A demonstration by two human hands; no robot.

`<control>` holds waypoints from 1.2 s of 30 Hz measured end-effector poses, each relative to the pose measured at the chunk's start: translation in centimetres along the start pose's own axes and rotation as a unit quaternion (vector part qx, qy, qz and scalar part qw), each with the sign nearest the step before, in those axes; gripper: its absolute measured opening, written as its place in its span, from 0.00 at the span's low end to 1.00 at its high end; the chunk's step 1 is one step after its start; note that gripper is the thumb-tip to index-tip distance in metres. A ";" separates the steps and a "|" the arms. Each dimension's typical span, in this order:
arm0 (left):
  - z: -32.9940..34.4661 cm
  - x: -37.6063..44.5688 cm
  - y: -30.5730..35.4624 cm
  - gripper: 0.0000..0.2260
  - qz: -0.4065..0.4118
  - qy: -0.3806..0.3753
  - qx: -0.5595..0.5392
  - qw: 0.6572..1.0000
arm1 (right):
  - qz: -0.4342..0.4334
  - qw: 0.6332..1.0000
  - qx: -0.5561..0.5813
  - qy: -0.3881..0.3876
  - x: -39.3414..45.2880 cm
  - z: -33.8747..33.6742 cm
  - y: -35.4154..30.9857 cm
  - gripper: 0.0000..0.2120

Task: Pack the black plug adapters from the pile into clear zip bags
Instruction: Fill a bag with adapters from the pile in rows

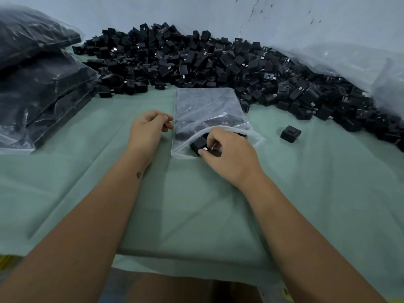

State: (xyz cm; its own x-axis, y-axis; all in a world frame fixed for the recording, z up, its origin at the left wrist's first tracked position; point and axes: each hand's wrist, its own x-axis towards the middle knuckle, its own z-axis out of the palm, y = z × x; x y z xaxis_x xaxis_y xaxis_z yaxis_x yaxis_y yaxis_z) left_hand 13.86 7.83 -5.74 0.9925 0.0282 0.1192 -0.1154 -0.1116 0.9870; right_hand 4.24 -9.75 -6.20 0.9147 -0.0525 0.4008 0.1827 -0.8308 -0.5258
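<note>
A clear zip bag (207,112) lies flat on the pale green sheet (196,204) covering the desk, its open mouth turned toward the person and its far end touching the front edge of the pile of black plug adapters (196,60). The bag already holds several dark adapters, though the hazy plastic makes their number hard to tell. The right hand (227,154) reaches into the mouth of the bag, fingers and thumb curled round a black plug adapter (197,143) whose metal prongs glint beside the thumb; the adapter sits just inside the bag's near left corner. The left hand (147,127) rests on the sheet just beside the bag's left edge, its fingers curled in, thumb and forefinger seeming to pinch the plastic rim, but the contact is too small to make out for certain.

The pile stretches along the base of the pale wall (284,20), from the middle left round to the far right. One loose adapter (290,134) stands alone on the sheet, apart from the pile and to the right of the bag. At the left, a stack of filled bags (37,88) lies one upon another, dark with packed adapters. At the right, a big crumpled clear plastic bag (349,62) rests against the wall over the pile's edge
</note>
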 end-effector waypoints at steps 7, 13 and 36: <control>0.2 0.8 0.2 0.12 -0.022 -0.049 0.095 0.994 | -0.007 0.998 0.065 -0.015 0.0 -0.1 0.1 0.03; 0.2 0.5 0.4 0.10 -0.034 -0.037 0.105 0.993 | -0.068 0.995 0.048 -0.048 0.0 -0.2 0.0 0.13; 1.3 -0.6 1.3 0.16 0.149 -0.170 0.201 0.953 | -0.075 0.960 -0.059 0.264 -0.1 -3.2 0.8 0.11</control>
State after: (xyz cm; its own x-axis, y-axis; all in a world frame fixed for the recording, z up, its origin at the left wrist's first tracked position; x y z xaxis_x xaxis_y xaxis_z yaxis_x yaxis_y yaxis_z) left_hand 13.20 6.34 -4.66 0.8824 -0.3792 0.2786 -0.4363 -0.4374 0.7864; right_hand 3.20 -12.18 -4.29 0.5644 -0.1746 0.8068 0.2280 -0.9064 -0.3557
